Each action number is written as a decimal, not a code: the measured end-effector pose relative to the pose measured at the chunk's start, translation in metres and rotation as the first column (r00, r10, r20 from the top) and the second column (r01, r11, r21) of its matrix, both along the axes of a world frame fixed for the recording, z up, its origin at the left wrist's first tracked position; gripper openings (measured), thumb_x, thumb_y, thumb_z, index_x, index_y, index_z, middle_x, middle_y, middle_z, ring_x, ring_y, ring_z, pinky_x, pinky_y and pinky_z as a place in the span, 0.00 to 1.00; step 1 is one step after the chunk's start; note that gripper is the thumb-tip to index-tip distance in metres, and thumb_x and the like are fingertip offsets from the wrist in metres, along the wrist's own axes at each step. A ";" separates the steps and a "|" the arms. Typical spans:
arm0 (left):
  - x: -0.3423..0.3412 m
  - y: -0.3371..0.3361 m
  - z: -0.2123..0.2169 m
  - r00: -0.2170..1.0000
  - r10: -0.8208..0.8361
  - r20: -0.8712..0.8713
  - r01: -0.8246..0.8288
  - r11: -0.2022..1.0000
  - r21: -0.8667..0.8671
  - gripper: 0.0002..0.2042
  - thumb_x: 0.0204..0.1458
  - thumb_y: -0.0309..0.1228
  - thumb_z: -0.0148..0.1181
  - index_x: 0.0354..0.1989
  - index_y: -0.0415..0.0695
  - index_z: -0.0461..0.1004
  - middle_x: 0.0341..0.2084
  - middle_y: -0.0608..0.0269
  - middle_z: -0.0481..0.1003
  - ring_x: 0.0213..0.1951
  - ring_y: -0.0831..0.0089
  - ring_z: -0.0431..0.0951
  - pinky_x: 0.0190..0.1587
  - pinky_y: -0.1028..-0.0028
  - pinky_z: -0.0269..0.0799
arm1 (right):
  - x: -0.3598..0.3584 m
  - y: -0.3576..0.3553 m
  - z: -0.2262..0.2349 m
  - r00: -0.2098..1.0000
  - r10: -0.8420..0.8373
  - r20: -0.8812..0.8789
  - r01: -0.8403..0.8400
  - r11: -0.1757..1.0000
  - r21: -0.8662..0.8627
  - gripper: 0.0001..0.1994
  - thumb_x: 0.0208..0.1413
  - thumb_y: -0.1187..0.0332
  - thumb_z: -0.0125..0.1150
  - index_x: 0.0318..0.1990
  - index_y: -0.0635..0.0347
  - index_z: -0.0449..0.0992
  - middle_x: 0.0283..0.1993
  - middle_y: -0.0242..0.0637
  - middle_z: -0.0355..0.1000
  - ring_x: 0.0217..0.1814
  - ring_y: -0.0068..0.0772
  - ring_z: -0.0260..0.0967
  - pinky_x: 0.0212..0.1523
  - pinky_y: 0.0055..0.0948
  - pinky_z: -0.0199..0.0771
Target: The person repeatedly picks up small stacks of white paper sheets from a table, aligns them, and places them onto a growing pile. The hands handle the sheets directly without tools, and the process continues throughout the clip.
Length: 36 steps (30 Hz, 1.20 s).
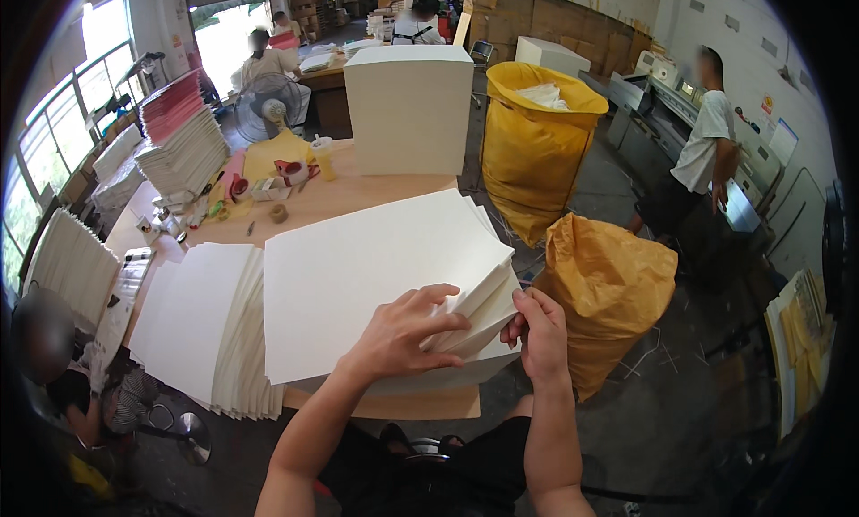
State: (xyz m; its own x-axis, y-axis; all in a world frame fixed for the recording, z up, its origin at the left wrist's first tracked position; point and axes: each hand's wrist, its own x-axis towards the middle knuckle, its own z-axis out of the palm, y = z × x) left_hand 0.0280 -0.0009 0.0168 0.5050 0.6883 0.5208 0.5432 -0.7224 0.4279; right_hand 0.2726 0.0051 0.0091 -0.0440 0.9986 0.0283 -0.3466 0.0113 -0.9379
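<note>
A thick stack of large white paper sheets [358, 258] lies before me at the table's near edge. Its right corner is bent upward in several curled layers. My left hand [407, 332] rests on the stack, fingers curved and spread apart, its fingertips against the curled sheets. At the stack's right corner, my right hand [540, 327] is closed, thumb and fingers pinching the edge of the sheets. To the left, a fanned pile of white sheets [192, 316] sits beside the stack.
A tall white stack [407, 114] stands at the far table edge. Tape rolls [291, 171] and a cup lie on the wooden table [331, 195]. Two yellow sacks [537, 168] stand to the right. A co-worker [67, 365] sits at left; another person [702, 141] stands by a machine.
</note>
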 end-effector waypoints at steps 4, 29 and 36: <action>-0.002 0.004 -0.006 1.000 -0.014 0.026 0.014 1.000 -0.017 0.22 0.44 0.42 0.82 0.49 0.61 0.84 0.60 0.62 0.76 0.53 0.59 0.84 0.50 0.62 0.84 | 0.002 0.000 -0.003 1.000 0.003 0.014 -0.003 1.000 0.002 0.19 0.73 0.61 0.59 0.26 0.53 0.68 0.20 0.26 0.66 0.19 0.23 0.69 0.21 0.22 0.64; 0.000 0.003 -0.001 0.994 -0.020 0.105 0.025 0.998 -0.050 0.24 0.42 0.34 0.84 0.50 0.60 0.86 0.61 0.62 0.78 0.53 0.58 0.84 0.51 0.62 0.85 | 0.008 -0.028 -0.024 0.530 -0.703 0.475 0.389 0.699 0.600 0.14 0.66 0.62 0.66 0.32 0.58 0.72 0.31 0.37 0.69 0.33 0.36 0.71 0.38 0.34 0.74; 0.000 0.000 -0.010 0.973 -0.025 -0.231 0.064 0.984 0.164 0.32 0.54 0.49 0.74 0.70 0.71 0.72 0.71 0.54 0.69 0.55 0.54 0.83 0.56 0.56 0.81 | -0.006 -0.042 -0.050 0.270 -0.343 0.900 -0.468 0.770 0.434 0.26 0.57 0.54 0.73 0.62 0.49 0.82 0.68 0.48 0.72 0.79 0.58 0.58 0.79 0.64 0.42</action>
State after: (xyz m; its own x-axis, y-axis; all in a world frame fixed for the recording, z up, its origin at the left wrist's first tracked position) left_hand 0.0282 -0.0013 0.0070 0.6515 0.5741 0.4959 0.5777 -0.7991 0.1662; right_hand 0.2665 -0.0371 -0.0410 -0.5030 0.7688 0.3949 0.6906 0.6323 -0.3512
